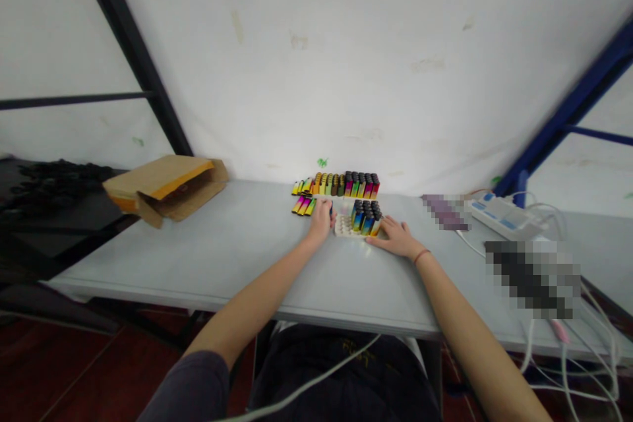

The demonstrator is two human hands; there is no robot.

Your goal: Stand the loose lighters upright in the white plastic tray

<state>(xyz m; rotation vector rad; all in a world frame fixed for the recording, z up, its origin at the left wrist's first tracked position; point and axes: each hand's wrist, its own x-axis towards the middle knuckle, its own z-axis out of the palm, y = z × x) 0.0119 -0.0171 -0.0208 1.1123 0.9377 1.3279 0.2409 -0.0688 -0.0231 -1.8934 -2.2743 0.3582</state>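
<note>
My L hand [320, 223] pinches a blue lighter [331, 209] by the white tray [343, 229] of lighters [364, 217]. My R hand [395, 239] lies open just right of it. Keep tray still, go slow.

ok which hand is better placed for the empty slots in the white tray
Left, probably: the left hand seems to hold a lighter beside the empty slots, while the right hand lies open by the standing lighters.

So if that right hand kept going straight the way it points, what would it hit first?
Probably the colourful lighters in the white tray, just past the fingertips of the right hand; depth is unclear, so they may already touch.
</note>
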